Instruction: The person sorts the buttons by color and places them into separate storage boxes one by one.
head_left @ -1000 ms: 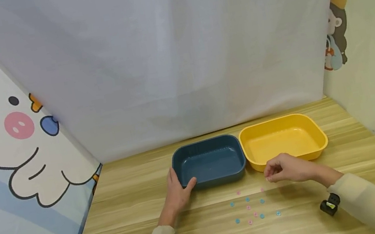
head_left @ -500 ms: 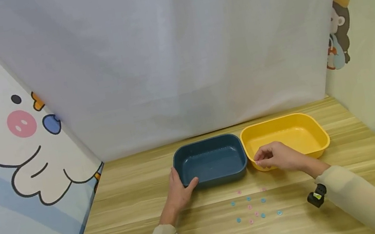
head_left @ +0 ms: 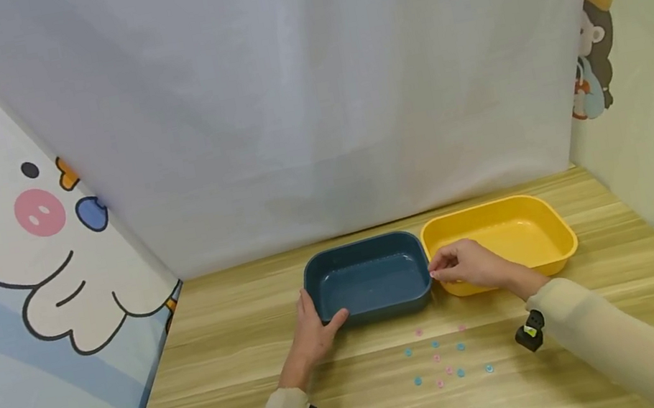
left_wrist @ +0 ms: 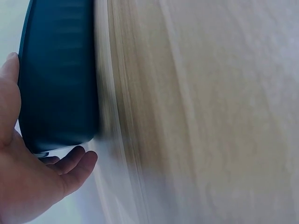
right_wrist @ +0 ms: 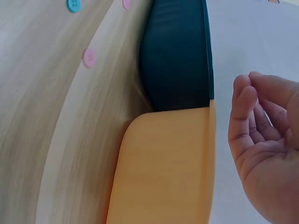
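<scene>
In the head view my left hand [head_left: 313,334] rests at the near left corner of a dark blue plastic tray [head_left: 354,318], its thumb on the front side and its fingers along the left end. The left wrist view shows those fingers loosely bent beside the tray wall [left_wrist: 60,93]. My right hand [head_left: 469,265] is over the near left corner of a yellow tray [head_left: 541,266]. Its thumb and index fingertips pinch a small pink button [head_left: 433,274]. In the right wrist view that hand [right_wrist: 266,135] is above the tray rims, the button hidden by the fingertips.
Several small blue buttons [head_left: 460,373] and pink buttons [head_left: 440,384] lie scattered on the wooden table [head_left: 218,369] in front of the trays. Both trays stand side by side. A pale curtain [head_left: 297,107] hangs behind the table.
My right hand has moved left and away from me, from in front of the yellow tray to above its left corner, carrying the pink button. The left hand stays at the blue tray.
</scene>
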`<action>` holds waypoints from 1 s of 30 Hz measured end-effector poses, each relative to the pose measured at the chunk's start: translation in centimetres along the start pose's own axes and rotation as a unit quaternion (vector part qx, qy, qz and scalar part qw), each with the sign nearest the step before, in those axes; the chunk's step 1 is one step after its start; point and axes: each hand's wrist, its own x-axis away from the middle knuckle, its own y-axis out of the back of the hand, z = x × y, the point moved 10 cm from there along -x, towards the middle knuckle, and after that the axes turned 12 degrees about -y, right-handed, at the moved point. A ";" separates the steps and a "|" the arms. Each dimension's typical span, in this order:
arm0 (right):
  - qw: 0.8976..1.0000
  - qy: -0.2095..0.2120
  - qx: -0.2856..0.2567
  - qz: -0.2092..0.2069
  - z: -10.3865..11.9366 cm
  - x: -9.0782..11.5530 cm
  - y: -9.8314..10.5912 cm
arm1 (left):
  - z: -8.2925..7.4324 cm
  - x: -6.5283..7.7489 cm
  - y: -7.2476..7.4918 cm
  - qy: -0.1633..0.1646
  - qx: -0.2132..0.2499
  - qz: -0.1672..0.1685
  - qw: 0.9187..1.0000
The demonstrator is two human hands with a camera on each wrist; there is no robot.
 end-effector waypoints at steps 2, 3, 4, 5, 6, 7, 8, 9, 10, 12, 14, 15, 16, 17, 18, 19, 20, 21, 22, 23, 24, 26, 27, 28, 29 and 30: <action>1.000 0.001 -0.002 0.000 0.2 -0.2 -0.2 | 0.1 0.0 0.0 0.003 0.001 0.001 1.000; 1.000 0.000 -0.003 -0.001 0.2 -0.3 -0.4 | 0.1 0.1 0.0 0.004 0.001 0.002 1.000; 1.000 0.000 -0.002 -0.001 0.3 -0.4 -0.5 | 0.1 0.1 -0.1 0.005 0.001 0.003 1.000; 1.000 0.001 -0.001 -0.001 0.4 -0.5 -0.6 | 0.1 0.1 -0.1 0.005 0.001 0.004 1.000; 1.000 0.000 -0.002 0.000 0.5 -0.6 -0.7 | 0.1 0.1 -0.1 0.005 0.002 0.005 1.000; 1.000 0.001 0.000 0.001 0.6 -0.7 -0.8 | 0.0 0.1 -0.1 0.004 0.003 0.005 1.000; 1.000 0.000 0.002 0.002 0.7 -0.8 -1.0 | 0.0 0.2 -0.1 0.005 0.005 0.006 1.000; 1.000 0.000 0.003 0.004 0.9 -0.9 -1.1 | 0.0 0.2 -0.1 0.004 0.006 0.005 1.000; 1.000 0.000 0.004 0.005 1.0 -1.0 -1.3 | 0.0 0.2 -0.1 0.005 0.008 0.005 1.000; 1.000 -0.002 0.008 0.008 1.2 -1.2 -1.6 | -0.1 0.1 0.0 0.004 0.010 0.003 1.000; 1.000 -0.003 0.012 0.007 1.4 -1.4 -1.8 | -0.1 0.1 0.1 0.005 0.010 0.002 1.000; 1.000 0.001 0.016 0.007 1.6 -1.5 -1.8 | -0.1 0.0 0.1 0.003 0.010 0.002 1.000; 1.000 0.004 0.020 0.007 1.8 -1.6 -1.9 | -0.1 0.0 0.1 0.004 0.009 0.002 1.000; 1.000 0.008 0.023 0.007 1.9 -1.7 -2.0 | 0.0 -0.1 0.1 0.003 0.009 0.003 1.000; 1.000 0.012 0.026 0.006 2.1 -1.8 -2.1 | 0.0 -0.1 0.1 0.004 0.009 0.003 1.000; 0.999 0.015 0.029 0.006 2.2 -1.9 -2.2 | 0.1 -0.1 0.1 0.006 0.008 0.004 1.000; 0.999 0.019 0.031 0.007 2.3 -2.0 -2.3 | 0.1 -0.1 0.1 0.005 0.007 0.005 1.000; 0.999 0.021 0.033 0.009 2.3 -2.1 -2.4 | 0.1 -0.1 0.0 0.007 0.006 0.005 1.000; 0.999 0.020 0.035 0.009 2.3 -2.3 -2.5 | 0.2 -0.1 0.0 0.008 0.005 0.005 1.000; 0.999 0.018 0.037 0.010 2.2 -2.5 -2.7 | 0.2 0.0 0.0 0.008 0.005 0.006 1.000; 0.999 0.017 0.039 0.010 2.2 -2.7 -2.8 | 0.2 0.0 0.0 0.008 0.005 0.006 1.000; 0.999 0.010 0.043 0.009 2.0 -3.0 -3.0 | 0.2 0.0 0.0 0.009 0.005 0.007 1.000; 0.999 0.006 0.043 0.008 1.9 -3.1 -3.0 | 0.1 0.0 0.0 0.008 0.005 0.007 1.000; 0.999 0.006 0.043 0.007 1.9 -3.2 -3.0 | 0.1 0.1 0.1 0.007 0.006 0.006 1.000; 0.999 0.002 0.041 0.006 1.9 -3.3 -3.1 | 0.1 0.1 0.1 0.008 0.007 0.007 1.000; 0.999 0.000 0.040 0.006 1.9 -3.5 -3.1 | 0.0 0.1 0.1 0.008 0.008 0.006 1.000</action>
